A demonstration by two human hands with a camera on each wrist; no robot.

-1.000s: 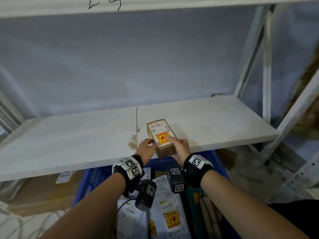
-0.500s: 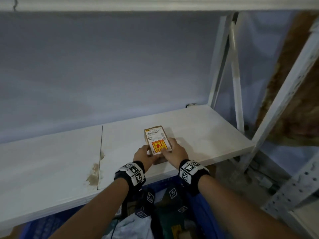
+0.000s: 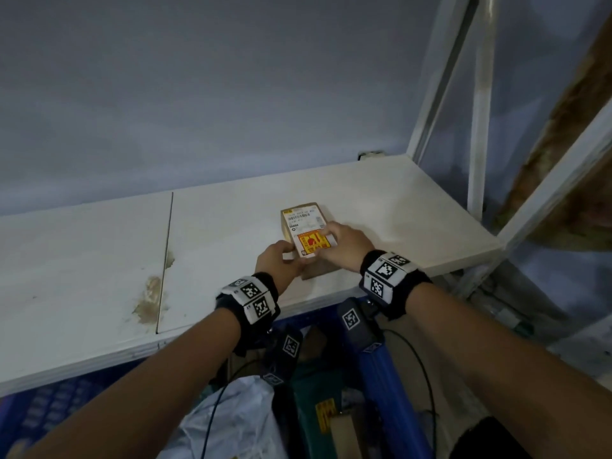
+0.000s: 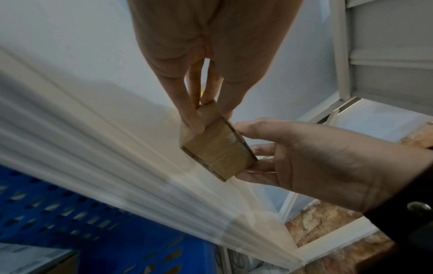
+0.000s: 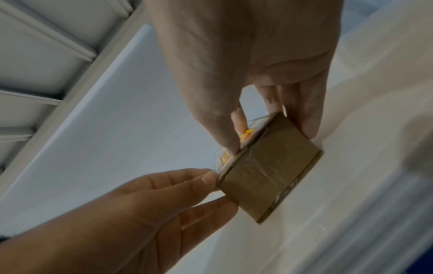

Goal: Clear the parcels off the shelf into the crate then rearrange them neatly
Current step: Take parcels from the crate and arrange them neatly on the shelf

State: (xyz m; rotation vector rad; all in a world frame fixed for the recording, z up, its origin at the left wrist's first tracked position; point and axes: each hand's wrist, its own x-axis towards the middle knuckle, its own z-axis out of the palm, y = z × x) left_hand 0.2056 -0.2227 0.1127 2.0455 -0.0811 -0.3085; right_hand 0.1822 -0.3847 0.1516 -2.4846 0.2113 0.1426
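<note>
From the head view, both forearms reach forward over the blue crate (image 3: 381, 389) to the white shelf (image 3: 99, 260); the small brown parcel (image 3: 306, 233) sits near the shelf's front edge, toward its right end, with a white barcode label and a yellow-red sticker on top; the left hand (image 3: 276, 263) pinches the parcel's near left corner, and the right hand (image 3: 344, 246) lies across its right side with fingers on the sticker; soft grey bags and a green packet lie in the crate below.

From the left wrist view, the left hand (image 4: 203, 64) points down with its grip closed on the parcel (image 4: 218, 146), thumb and fingers pinching one end; the right hand (image 4: 304, 157) cups the opposite end, fingers curled under it.

From the right wrist view, the right hand (image 5: 246, 74) clamps the parcel (image 5: 269, 170) between thumb and fingers; the left hand (image 5: 152, 204) pinches the label-side corner; the parcel's lower edge is just at the shelf (image 5: 351, 92), contact unclear.
</note>
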